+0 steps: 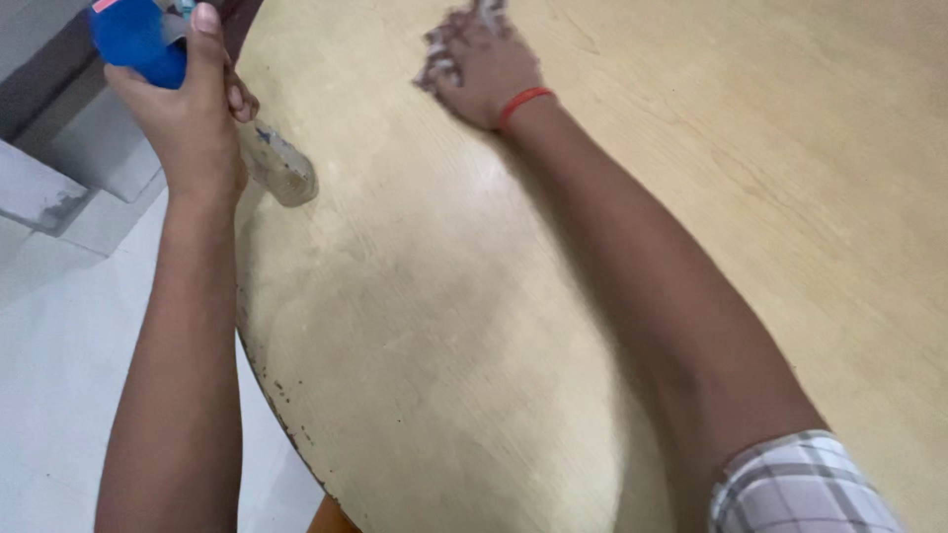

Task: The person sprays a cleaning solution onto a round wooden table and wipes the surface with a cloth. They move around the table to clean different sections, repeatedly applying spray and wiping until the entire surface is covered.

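My left hand (193, 118) grips a spray bottle with a blue head (133, 39) and a clear, dirty body (281, 168), held just over the left rim of the round wooden table (444, 326). My right hand (479, 64) reaches across the tabletop at the far side and is closed on a crumpled white cloth or paper (459, 25), pressed against the wood. The hand is blurred. A red band circles my right wrist. Most of the wad is hidden under my fingers.
The pale tabletop shows smears and a chipped, dark-flecked left edge. White floor tiles (59, 375) lie below on the left, with a grey step or wall base (39, 188) at the upper left. An orange-brown object (331, 518) peeks out under the table edge.
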